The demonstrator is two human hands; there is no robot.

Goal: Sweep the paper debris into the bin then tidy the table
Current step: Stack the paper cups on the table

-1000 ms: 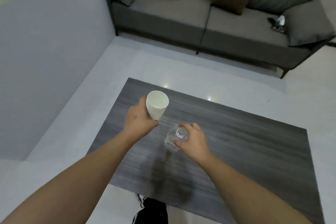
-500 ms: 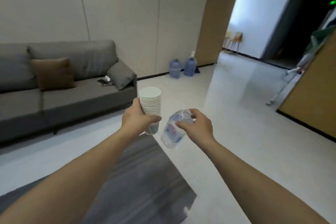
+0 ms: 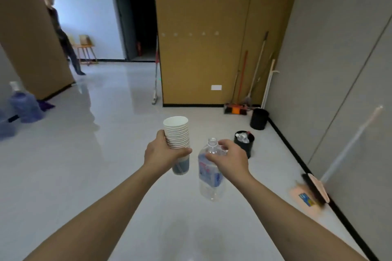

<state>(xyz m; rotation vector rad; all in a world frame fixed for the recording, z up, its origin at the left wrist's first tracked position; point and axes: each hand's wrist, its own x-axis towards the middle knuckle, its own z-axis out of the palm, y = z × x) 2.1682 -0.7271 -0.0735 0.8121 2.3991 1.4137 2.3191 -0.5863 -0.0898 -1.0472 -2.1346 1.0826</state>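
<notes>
So you're carrying table clutter toward the bins — your left hand is wrapped round a stack of paper cups, fingers closed on its lower half, stack upright. Your right hand pinches the shoulder of an uncapped plastic bottle, which hangs tilted with its neck up; keep it that way in case anything is left inside. Just beyond your right hand sits a black bin already holding scraps; a second black bin stands farther back by the wall. Likely drop the bottle in the nearer one, square over the rim. Floor between is open. Brooms lean in the corner, a dustpan and brush against the right wall — steer left of them. Another person stands well away on the left. The table is out of view.
</notes>
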